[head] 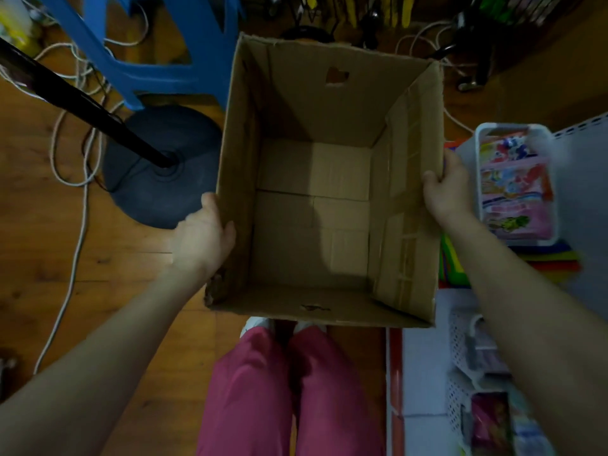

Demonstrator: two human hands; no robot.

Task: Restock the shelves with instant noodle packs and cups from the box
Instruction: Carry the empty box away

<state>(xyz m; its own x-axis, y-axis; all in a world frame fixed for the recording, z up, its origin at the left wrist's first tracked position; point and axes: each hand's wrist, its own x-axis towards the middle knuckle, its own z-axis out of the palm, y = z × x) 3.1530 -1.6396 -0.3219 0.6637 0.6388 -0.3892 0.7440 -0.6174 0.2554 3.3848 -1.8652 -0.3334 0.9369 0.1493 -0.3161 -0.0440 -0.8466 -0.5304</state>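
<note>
Box (329, 106): brown cardboard, open at the top, centre of frame, seen from directly above. Interior shows only its own folded bottom flaps. Heart-shaped cut-out (336, 75) in the far wall. Near left corner is torn and frayed. Whether the box rests on the floor cannot be determined.

Left hand (205, 238): grips the left wall, thumb hooked over the rim to the inside, the rest of the hand against the outer face.

Right hand (445, 189): grips the right wall at its rim, thumb over the edge, fingers on the outside.

Surroundings: wooden floor (49, 258). Round black stand base (158, 166) with a slanted pole lies just left of the box. Blue plastic stool (158, 60) in the upper left. White cables (79, 225) trail across the floor on the left side. White basket (516, 128) of pink packets (513, 185) is at the right edge, beside the right hand, on a white shelf (424, 357). Pink trousers (250, 390) and white shoes (256, 322) appear at bottom centre, below the box's near wall.
</note>
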